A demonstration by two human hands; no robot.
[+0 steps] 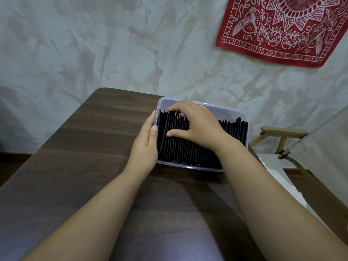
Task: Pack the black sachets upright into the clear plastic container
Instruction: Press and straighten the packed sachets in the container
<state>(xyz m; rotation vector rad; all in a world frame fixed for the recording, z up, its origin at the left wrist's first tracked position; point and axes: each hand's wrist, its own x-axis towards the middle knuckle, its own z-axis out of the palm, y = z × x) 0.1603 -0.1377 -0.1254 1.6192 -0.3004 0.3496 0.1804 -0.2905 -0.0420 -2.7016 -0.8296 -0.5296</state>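
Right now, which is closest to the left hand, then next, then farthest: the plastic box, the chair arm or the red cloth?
1. plastic box: the left hand touches its left end.
2. chair arm: off right, past the box.
3. red cloth: up on the wall, far right.

Two hands (145,146), one clear container (226,108), dozens of black sachets (188,149), one table (75,138)

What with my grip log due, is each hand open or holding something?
Left hand: open, flat against the container's end.
Right hand: grips the sachets.
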